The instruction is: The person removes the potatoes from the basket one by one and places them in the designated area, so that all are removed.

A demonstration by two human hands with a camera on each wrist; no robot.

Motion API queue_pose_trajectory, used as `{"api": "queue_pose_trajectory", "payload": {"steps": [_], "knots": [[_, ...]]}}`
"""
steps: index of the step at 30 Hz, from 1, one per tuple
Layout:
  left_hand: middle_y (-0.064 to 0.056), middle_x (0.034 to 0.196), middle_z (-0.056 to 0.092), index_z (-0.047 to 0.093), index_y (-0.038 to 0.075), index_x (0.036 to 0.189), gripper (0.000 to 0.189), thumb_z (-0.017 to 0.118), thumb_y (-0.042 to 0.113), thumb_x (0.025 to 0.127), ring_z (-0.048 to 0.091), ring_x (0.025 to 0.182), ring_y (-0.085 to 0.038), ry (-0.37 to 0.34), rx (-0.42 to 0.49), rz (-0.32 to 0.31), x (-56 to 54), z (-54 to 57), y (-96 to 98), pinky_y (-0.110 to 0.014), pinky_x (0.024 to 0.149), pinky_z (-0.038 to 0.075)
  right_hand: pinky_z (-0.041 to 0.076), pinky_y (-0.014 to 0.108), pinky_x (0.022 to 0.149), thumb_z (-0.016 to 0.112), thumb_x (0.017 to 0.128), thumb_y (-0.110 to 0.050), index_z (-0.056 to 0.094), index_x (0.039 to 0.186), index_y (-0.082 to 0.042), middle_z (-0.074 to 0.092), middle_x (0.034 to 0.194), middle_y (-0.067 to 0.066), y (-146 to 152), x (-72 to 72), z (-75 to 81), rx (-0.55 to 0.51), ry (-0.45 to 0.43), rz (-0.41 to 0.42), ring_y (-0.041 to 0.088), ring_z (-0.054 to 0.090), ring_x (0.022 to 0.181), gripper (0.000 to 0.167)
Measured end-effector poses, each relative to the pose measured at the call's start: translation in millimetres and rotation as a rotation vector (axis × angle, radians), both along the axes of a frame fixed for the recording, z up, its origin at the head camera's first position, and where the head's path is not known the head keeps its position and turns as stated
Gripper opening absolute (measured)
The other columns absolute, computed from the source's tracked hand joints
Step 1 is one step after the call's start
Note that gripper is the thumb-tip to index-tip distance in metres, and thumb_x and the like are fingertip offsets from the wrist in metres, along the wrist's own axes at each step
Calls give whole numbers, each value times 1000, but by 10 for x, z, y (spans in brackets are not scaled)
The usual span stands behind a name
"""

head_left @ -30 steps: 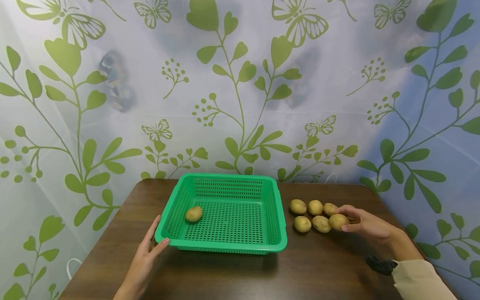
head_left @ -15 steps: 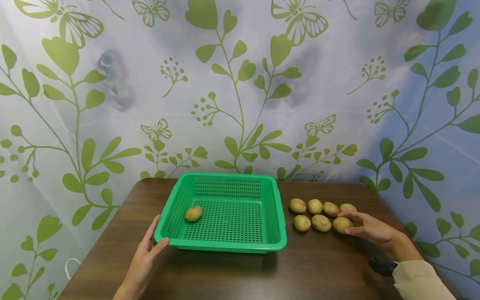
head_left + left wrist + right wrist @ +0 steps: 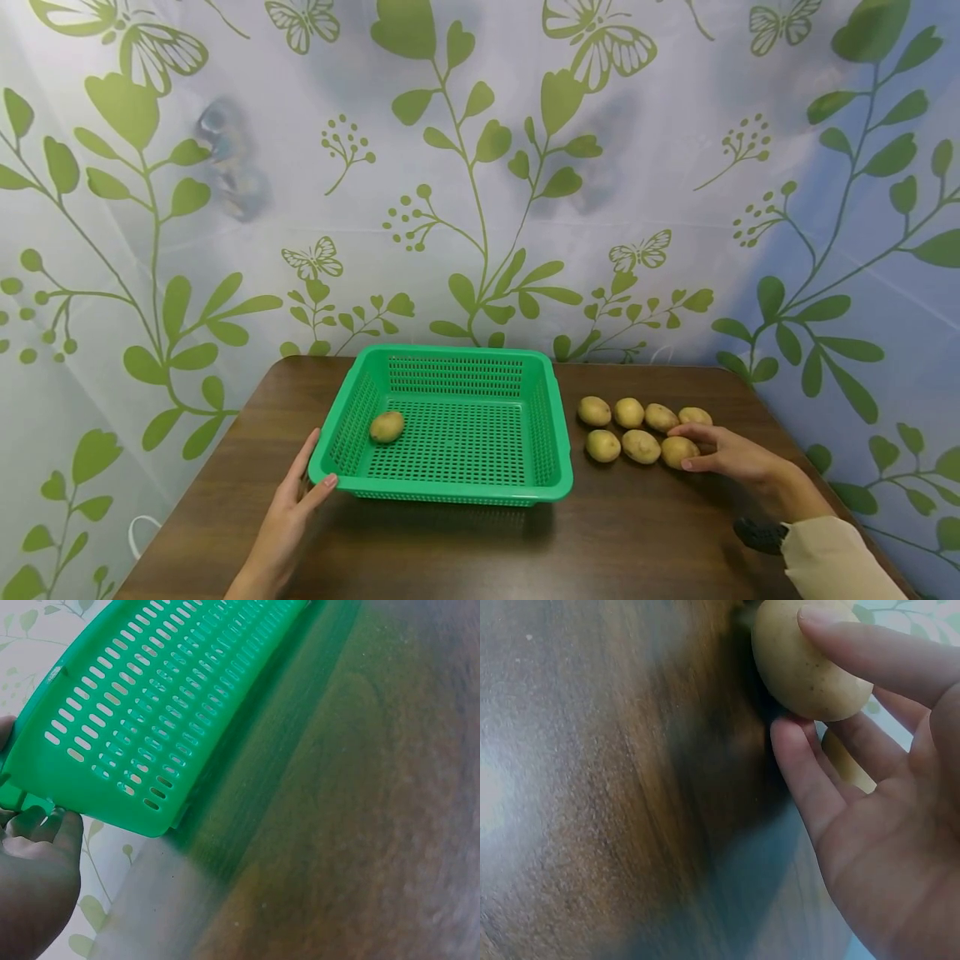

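My left hand (image 3: 288,504) grips the front left corner of a green plastic basket (image 3: 450,490), thumb over the rim. Inside that basket, toward its left side, lies one potato (image 3: 387,427). My right hand (image 3: 738,458) holds another potato (image 3: 678,452) between thumb and fingers, at the right end of the front row. Up close in the right wrist view, the thumb presses on this potato (image 3: 810,671) and the fingers lie around its other side. The left wrist view shows the slotted basket wall (image 3: 142,697) beside the left hand (image 3: 37,877).
Several loose potatoes (image 3: 641,447) lie in two rows on the brown wooden table (image 3: 622,533), right of the basket. A patterned curtain (image 3: 480,167) hangs behind the table. A dark band (image 3: 760,535) is at the right wrist.
My right hand has shifted with its potato, first right, then slightly left and toward the front row. A potato at the back right has come into view. My left hand stays on the basket.
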State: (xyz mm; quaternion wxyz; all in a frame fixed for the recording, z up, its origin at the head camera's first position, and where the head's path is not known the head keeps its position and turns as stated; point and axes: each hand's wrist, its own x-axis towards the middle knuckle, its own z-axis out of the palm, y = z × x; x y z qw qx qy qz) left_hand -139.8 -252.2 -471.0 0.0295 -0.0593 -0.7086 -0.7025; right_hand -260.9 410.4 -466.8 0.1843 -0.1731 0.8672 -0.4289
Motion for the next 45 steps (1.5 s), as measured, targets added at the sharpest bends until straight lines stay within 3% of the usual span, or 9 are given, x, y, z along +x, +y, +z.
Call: {"api": "queue_pose_trajectory", "payload": {"steps": [7,14,17,24,29,35,39,45], "knots": [[-12,171,9,9,24,169,74,53,13,110,16,151,-18,3,-3,1,-2,-10,0,-11,100,35,51,33,86,71,99,-11,48,142,11,34,148,40,59,23,14,-49,-31,-14,52,43,130,54],[-14,171,7,9,21,169,73,52,10,110,15,151,-21,20,-2,2,1,-14,-2,-11,100,35,50,30,87,72,98,-11,51,141,12,39,146,38,74,20,58,-48,-7,-21,22,48,123,53],[-13,171,7,10,21,169,73,52,11,110,14,152,-22,19,-9,4,6,-16,-6,-10,100,35,48,30,88,72,98,-12,52,141,11,40,146,35,75,32,108,-59,-26,-48,15,46,120,52],[-12,172,4,5,22,169,74,52,15,111,15,152,-16,0,-6,-14,-3,-15,-18,-12,101,36,52,31,86,71,99,-10,51,139,14,45,141,35,77,33,182,-49,17,-24,27,48,123,51],[-12,172,3,4,23,169,75,52,18,111,14,152,-22,-18,-18,-13,0,-14,-17,-12,100,38,50,32,87,72,98,-11,46,142,16,45,141,35,59,28,237,-58,-22,-47,41,44,128,58],[-12,171,4,6,24,169,74,52,17,111,16,152,-20,-10,-22,-11,2,-21,-14,-12,100,38,52,29,86,69,100,-8,45,141,16,46,139,37,39,-39,356,-25,32,33,53,46,127,54],[-12,171,4,6,24,169,74,51,16,111,15,152,-19,-14,-20,-10,6,-11,-10,-12,100,37,55,35,86,68,101,-9,46,140,13,42,141,38,5,-86,439,-29,46,55,61,44,127,50],[-14,171,5,6,24,169,74,51,16,111,19,150,-14,-1,-14,-16,13,9,-2,-12,99,38,55,47,88,68,102,-13,48,143,8,40,145,38,-160,-154,591,-15,56,65,60,44,129,50]]}}
